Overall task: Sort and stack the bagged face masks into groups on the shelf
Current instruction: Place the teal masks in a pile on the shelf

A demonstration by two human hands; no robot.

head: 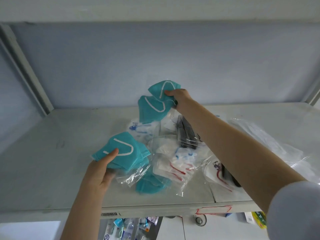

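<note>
Left hand (98, 172) pinches a teal mask stack (124, 153); right hand (180, 97) grips 2 teal bagged masks (152, 108). Likely light, floppy, slippery: pinch bag edges.

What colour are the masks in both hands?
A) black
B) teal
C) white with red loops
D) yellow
B: the left hand grips a stack of teal masks, and the right hand holds raised teal masks above the pile.
</note>
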